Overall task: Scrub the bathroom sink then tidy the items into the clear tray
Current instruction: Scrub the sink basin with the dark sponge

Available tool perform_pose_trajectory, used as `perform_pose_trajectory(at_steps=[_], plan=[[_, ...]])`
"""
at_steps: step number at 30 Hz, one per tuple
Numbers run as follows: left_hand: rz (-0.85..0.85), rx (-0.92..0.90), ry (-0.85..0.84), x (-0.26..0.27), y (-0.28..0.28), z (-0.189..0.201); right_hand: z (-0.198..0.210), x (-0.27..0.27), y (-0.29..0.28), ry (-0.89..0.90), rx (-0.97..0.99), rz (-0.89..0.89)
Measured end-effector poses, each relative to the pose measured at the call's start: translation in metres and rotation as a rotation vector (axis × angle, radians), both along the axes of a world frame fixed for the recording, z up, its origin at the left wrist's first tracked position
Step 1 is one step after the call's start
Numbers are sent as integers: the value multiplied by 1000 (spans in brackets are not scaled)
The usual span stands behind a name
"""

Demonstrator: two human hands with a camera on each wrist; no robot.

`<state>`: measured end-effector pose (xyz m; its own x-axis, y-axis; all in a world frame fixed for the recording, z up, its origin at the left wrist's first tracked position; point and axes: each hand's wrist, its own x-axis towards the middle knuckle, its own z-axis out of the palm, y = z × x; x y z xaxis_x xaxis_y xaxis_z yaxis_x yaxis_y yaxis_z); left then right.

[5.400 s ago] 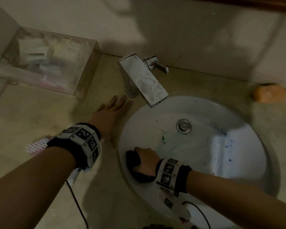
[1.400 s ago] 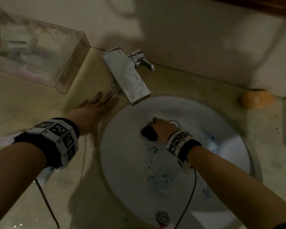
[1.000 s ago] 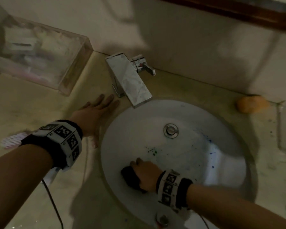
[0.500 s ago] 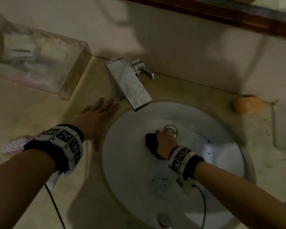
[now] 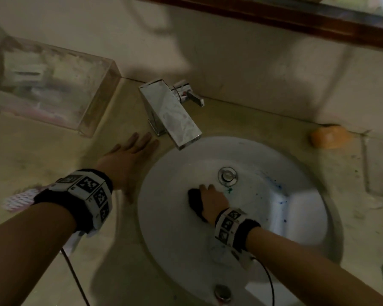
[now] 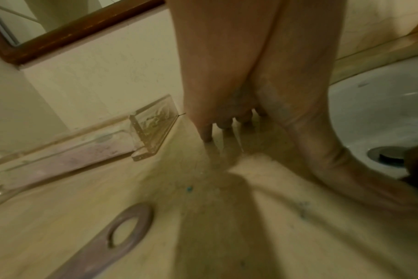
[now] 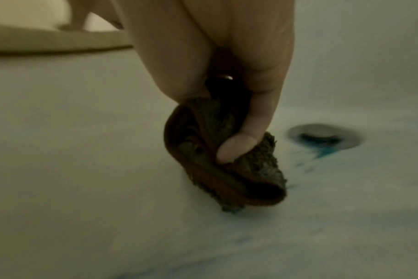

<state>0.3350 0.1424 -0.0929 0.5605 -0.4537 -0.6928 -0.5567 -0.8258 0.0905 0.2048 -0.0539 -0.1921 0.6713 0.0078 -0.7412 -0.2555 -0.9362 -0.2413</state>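
While the left hand [image 5: 128,160] lies flat and open on the tabletop [image 5: 42,155], the right hand [image 5: 212,200] holds a dark scrubbing pad [image 7: 224,166] in a tight grip against the sink [image 5: 177,228] basin (drain [image 5: 227,176] just beyond the grip); the clear tray [image 5: 53,85] sits well apart.

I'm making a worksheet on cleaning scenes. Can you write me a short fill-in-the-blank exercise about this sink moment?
1. The right hand grips a dark ____ against the white sink.
2. The left hand rests flat on the ____, beside the basin.
3. Blue-green stains lie next to the ____ at the basin's bottom.
4. The chrome faucet stands between the sink and the ____ behind it.

Missing words: cloth; countertop; drain; wall
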Motion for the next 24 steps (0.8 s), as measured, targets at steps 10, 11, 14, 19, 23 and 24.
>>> perform_pose_trajectory(at_steps=[10, 11, 14, 19, 23, 24], plan=[[-32, 12, -15, 2, 1, 0, 33, -44, -3, 282, 306, 357], [-33, 18, -13, 2, 0, 0, 32, -54, 1, 346, 303, 417], [-37, 25, -5, 2, 0, -1, 27, -63, 5, 343, 195, 433], [-45, 24, -7, 2, 1, -3, 17, -37, -9, 159, 5, 239], [-61, 36, -13, 1, -1, 0, 12, -17, -29, 66, -89, 143], [-61, 32, -17, 1, 0, -1, 14, -17, -34, 65, -80, 157]])
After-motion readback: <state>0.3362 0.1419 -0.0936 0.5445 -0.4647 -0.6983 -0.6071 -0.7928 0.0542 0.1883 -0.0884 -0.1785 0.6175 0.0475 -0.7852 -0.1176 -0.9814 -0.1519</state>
